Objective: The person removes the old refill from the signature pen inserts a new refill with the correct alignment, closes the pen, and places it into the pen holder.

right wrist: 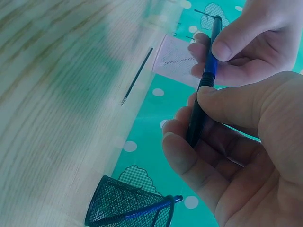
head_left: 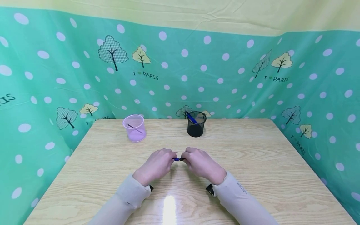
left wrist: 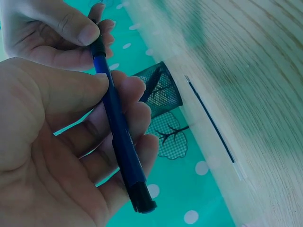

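Observation:
Between my two hands is a pen (left wrist: 124,137) with a blue barrel and a black grip section. My left hand (head_left: 157,165) pinches the blue barrel between thumb and fingers. The black front part is gripped by my right hand (head_left: 202,165), thumb on top. Both parts line up end to end, and in the right wrist view the black section (right wrist: 196,124) meets the blue one. A thin dark ink refill (left wrist: 211,122) with a metal tip lies on the table just beyond the hands. The fingers partly hide the pen.
A purple mesh cup (head_left: 136,136) stands at the back left with a thin dark stick inside. Right of it, a black mesh cup (head_left: 195,130) holds a blue pen (head_left: 192,117). A green dotted curtain (head_left: 174,72) surrounds the wooden table (head_left: 253,162).

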Tool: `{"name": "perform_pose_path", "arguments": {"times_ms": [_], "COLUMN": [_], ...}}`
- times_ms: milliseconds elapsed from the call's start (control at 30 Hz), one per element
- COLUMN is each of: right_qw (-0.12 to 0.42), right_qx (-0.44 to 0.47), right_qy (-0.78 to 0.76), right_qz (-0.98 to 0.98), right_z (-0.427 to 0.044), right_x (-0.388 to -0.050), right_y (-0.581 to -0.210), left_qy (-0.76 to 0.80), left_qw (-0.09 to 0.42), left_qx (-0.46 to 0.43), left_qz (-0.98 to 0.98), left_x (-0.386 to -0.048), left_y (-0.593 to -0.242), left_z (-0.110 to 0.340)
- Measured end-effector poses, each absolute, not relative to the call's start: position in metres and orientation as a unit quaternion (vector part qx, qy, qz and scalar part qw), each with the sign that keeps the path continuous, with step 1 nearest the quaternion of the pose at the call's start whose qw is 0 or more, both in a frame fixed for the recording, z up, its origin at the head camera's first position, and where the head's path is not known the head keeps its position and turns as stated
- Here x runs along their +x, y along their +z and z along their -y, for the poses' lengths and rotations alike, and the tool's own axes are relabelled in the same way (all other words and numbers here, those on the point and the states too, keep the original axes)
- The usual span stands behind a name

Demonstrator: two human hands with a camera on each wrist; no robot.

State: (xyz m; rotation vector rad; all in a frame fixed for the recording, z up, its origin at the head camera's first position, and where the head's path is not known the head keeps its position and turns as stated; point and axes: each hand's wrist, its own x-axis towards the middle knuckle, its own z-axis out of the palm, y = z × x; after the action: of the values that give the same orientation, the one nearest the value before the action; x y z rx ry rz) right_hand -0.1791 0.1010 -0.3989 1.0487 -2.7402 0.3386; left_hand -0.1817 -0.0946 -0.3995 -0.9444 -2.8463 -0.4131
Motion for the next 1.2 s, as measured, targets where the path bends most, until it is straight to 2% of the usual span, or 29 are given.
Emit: {"name": "perform_pose_path", "arguments": {"times_ms": [267,1200], "right_qw": [0.090,0.092], "right_qx": [0.352,0.358], "right_qy": [0.114,0.119], "right_qz": [0.925,0.922], "right_z": [-0.1009,-0.0996], "right_x": [-0.1790,-0.1779], "right_y": [-0.4002,-0.4003], "left_qy": [-0.139,-0.161], "left_qw": [0.082,0.081], "left_qx": [-0.315,-0.297], "left_qz": [0.935,0.938], "left_x": [-0.1819,-0.1826], "left_y": [-0.4017,-0.4024], "left_z": [0.0951,0.0948]}}
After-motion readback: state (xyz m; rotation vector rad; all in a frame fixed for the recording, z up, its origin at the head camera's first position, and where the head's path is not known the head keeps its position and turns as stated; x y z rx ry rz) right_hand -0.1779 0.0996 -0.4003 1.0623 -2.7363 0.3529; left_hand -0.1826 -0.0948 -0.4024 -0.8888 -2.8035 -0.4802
